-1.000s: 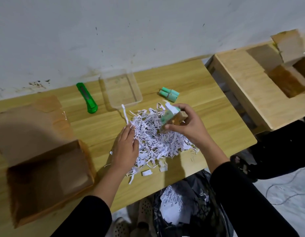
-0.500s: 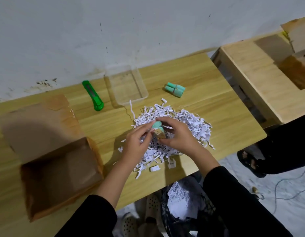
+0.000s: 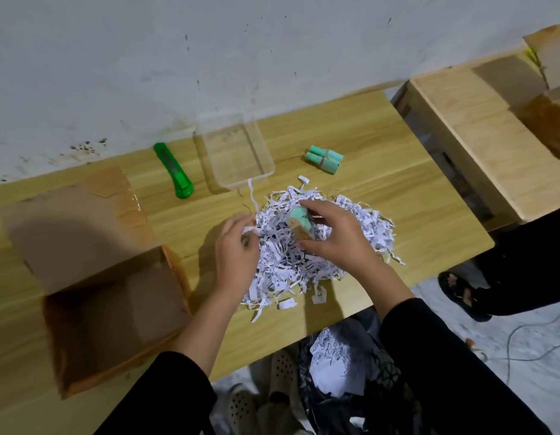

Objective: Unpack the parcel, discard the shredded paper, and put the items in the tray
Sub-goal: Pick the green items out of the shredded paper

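Note:
A heap of white shredded paper (image 3: 360, 227) lies on the wooden table (image 3: 397, 196). Over its middle, my right hand (image 3: 332, 237) holds a small teal and tan bundle (image 3: 299, 222). At the heap's left edge my left hand (image 3: 237, 246) pinches a few paper strips (image 3: 252, 229). The clear plastic tray (image 3: 241, 152) stands behind the heap with nothing in it. A second teal bundle (image 3: 324, 157) lies to the tray's right. The opened cardboard parcel (image 3: 93, 277) sits at the left, its flaps spread.
A green utility knife (image 3: 173, 171) lies left of the tray. A black bin bag (image 3: 350, 372) holding shredded paper hangs below the table's front edge. A second wooden table (image 3: 479, 133) with another cardboard box (image 3: 548, 67) stands at the right, and a person's foot (image 3: 460, 293) is beside it.
My right hand lowered the teal bundle from above the heap down to its middle. My left hand came up to the bundle, then drew back left with paper strips pinched.

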